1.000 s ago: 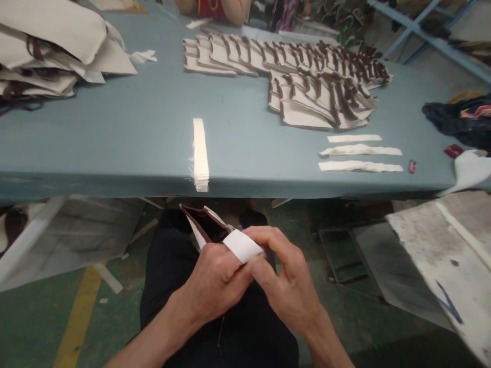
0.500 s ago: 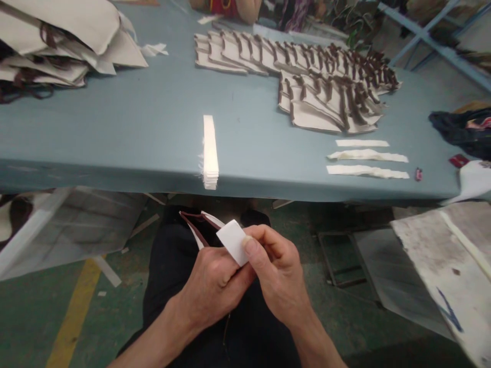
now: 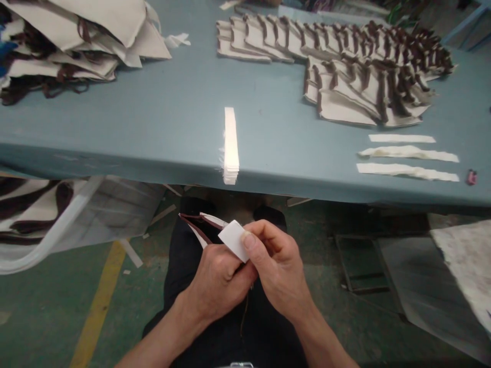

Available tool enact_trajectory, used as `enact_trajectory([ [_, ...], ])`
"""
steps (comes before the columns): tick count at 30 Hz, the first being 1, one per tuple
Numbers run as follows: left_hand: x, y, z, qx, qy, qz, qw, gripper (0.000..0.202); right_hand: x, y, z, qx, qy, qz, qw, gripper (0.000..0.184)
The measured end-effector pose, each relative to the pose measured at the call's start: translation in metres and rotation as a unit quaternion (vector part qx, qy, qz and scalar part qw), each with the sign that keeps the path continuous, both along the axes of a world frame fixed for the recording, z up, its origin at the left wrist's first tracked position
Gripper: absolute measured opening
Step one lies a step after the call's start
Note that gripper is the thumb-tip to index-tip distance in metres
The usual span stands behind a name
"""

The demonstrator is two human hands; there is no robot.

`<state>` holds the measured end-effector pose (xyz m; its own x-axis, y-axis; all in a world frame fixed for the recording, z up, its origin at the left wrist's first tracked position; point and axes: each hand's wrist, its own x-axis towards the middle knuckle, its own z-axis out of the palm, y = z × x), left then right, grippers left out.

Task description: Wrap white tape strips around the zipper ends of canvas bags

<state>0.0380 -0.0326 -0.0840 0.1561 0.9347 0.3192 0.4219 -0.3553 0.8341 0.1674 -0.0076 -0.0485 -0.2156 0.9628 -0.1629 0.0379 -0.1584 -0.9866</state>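
Note:
Over my lap, my left hand (image 3: 224, 276) is closed around a white fabric piece with dark brown edging (image 3: 203, 220). Its far end stands open like a pouch beyond my knuckles, and the rest is hidden in my grip. My right hand (image 3: 278, 266) pinches a small white strip (image 3: 233, 239) between thumb and fingers, and the strip's free end sticks out over my left hand. Both hands touch each other at the thumbs. A thin thread (image 3: 244, 317) hangs below them against my dark trousers.
A blue-green table (image 3: 172, 117) spans the view ahead, carrying a stack of white strips (image 3: 230, 148), rows of brown-edged fabric pieces (image 3: 345, 97), several loose strips (image 3: 408, 153) and a fabric pile (image 3: 115, 30). Below the table's left edge is a plastic bin (image 3: 115, 214).
The view has shifted to the left, so table things sit further right and more of the bin shows. Both hands keep the same hold on the fabric piece and strip.

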Motion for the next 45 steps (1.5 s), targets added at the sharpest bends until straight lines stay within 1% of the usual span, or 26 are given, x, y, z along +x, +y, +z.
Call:
enact_trajectory([
  [4, 0.002, 0.002, 0.001, -0.014, -0.001, 0.006, 1.0, 0.033, 0.004, 0.002, -0.004, -0.014, 0.005, -0.021, 1.0, 0.022],
  [7, 0.004, 0.002, 0.002, -0.037, -0.001, 0.02, 0.999, 0.034, 0.011, 0.004, -0.008, -0.01, 0.009, -0.037, 0.999, 0.022],
  [11, 0.004, 0.005, 0.006, -0.072, -0.015, 0.026, 0.997, 0.024, 0.021, 0.007, -0.01, -0.004, 0.016, -0.059, 0.998, 0.024],
  [15, 0.005, 0.008, 0.012, -0.11, -0.062, 0.039, 0.991, 0.028, 0.027, 0.01, -0.008, 0.002, 0.005, -0.074, 0.997, 0.024],
  [19, 0.006, 0.007, 0.014, -0.18, -0.118, 0.068, 0.974, 0.029, 0.03, 0.009, -0.008, 0.015, -0.016, -0.08, 0.997, 0.02],
  [21, 0.006, 0.005, 0.014, -0.216, -0.141, 0.07, 0.964, 0.027, 0.031, 0.008, -0.008, 0.007, -0.012, -0.077, 0.997, 0.021],
  [23, 0.007, 0.004, 0.016, -0.244, -0.162, 0.067, 0.954, 0.028, 0.03, 0.007, -0.009, -0.022, 0.013, -0.071, 0.997, 0.025],
  [27, 0.009, 0.007, 0.02, -0.263, -0.201, 0.056, 0.942, 0.029, 0.027, 0.007, -0.009, -0.089, 0.065, -0.069, 0.992, 0.035],
  [30, 0.011, 0.009, 0.02, -0.27, -0.201, 0.056, 0.94, 0.028, 0.025, 0.007, -0.009, -0.116, 0.082, -0.06, 0.988, 0.037],
  [33, 0.01, 0.009, 0.019, -0.276, -0.195, 0.066, 0.939, 0.029, 0.023, 0.005, -0.01, -0.113, 0.081, -0.045, 0.989, 0.034],
  [37, 0.007, 0.007, 0.019, -0.306, -0.223, 0.072, 0.923, 0.026, 0.02, 0.003, -0.014, -0.091, 0.054, -0.022, 0.994, 0.028],
  [38, 0.006, 0.007, 0.019, -0.314, -0.231, 0.075, 0.918, 0.027, 0.019, 0.003, -0.015, -0.072, 0.03, -0.02, 0.997, 0.024],
  [39, 0.005, 0.007, 0.02, -0.321, -0.239, 0.079, 0.913, 0.029, 0.018, 0.003, -0.016, -0.035, -0.006, -0.024, 0.999, 0.019],
  [40, 0.003, 0.007, 0.021, -0.326, -0.248, 0.083, 0.909, 0.03, 0.018, 0.003, -0.017, 0.021, -0.053, -0.032, 0.998, 0.015],
  [41, 0.002, 0.007, 0.021, -0.327, -0.255, 0.087, 0.906, 0.031, 0.017, 0.004, -0.018, 0.096, -0.104, -0.043, 0.989, 0.015],
  [42, 0.001, 0.007, 0.022, -0.327, -0.259, 0.092, 0.904, 0.031, 0.016, 0.004, -0.018, 0.181, -0.152, -0.053, 0.97, 0.016],
  [43, 0.0, 0.007, 0.022, -0.324, -0.258, 0.097, 0.905, 0.031, 0.016, 0.005, -0.017, 0.263, -0.191, -0.061, 0.944, 0.016],
  [44, 0.0, 0.008, 0.023, -0.318, -0.253, 0.103, 0.908, 0.031, 0.015, 0.005, -0.016, 0.332, -0.22, -0.065, 0.915, 0.016],
  [45, -0.001, 0.008, 0.023, -0.31, -0.245, 0.109, 0.912, 0.03, 0.014, 0.006, -0.015, 0.383, -0.239, -0.063, 0.89, 0.015],
])
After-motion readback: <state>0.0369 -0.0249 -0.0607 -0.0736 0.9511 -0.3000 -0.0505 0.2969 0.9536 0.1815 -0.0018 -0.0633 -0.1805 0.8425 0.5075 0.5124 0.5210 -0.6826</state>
